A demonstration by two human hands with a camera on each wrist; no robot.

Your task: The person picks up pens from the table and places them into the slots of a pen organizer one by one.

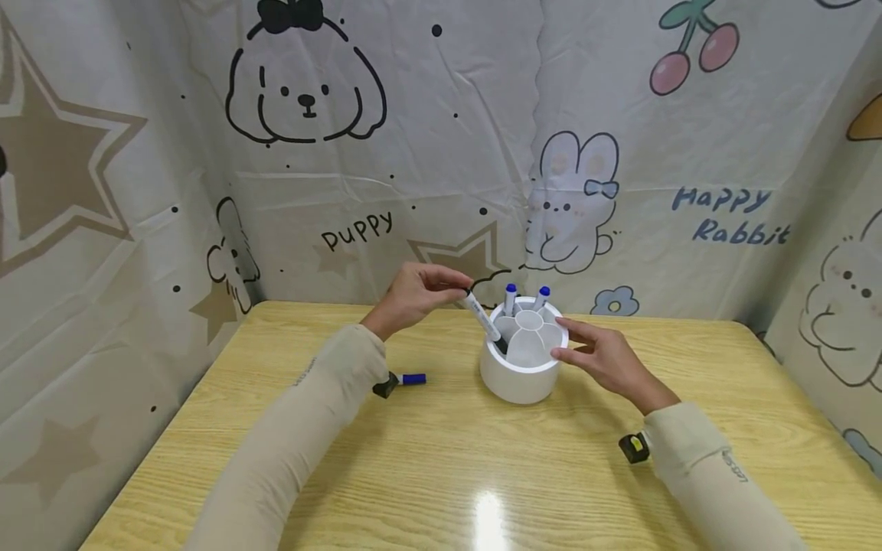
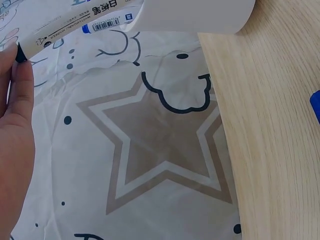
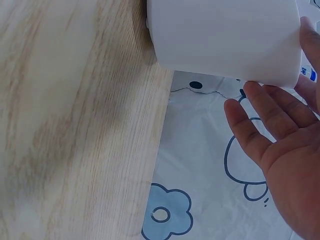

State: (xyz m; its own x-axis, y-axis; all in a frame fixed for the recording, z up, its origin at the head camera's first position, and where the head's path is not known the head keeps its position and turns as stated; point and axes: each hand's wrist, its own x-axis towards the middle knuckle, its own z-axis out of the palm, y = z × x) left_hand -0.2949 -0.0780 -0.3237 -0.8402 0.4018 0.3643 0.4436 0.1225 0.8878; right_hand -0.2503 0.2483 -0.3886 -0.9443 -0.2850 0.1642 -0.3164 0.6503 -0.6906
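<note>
My left hand [image 1: 420, 295] pinches the end of a white whiteboard marker [image 1: 485, 317] with black ends. That marker slants down, its lower black end inside a front-left compartment of a round white pen holder [image 1: 520, 383]. In the left wrist view, the fingers and thumb meet at the marker's black end [image 2: 21, 54]. My right hand [image 1: 606, 356] holds the holder's right side, thumb and fingers at the rim; in the right wrist view the other fingers [image 3: 272, 112] lie along its wall. Two blue-ended markers [image 1: 510, 298] stand at the holder's back.
A blue-capped marker [image 1: 413, 379] lies on the wooden table [image 1: 427, 474] beneath my left wrist, partly hidden by the wrist camera [image 1: 386, 385]. A printed cloth [image 1: 448, 153] hangs behind the table's back edge and along both sides.
</note>
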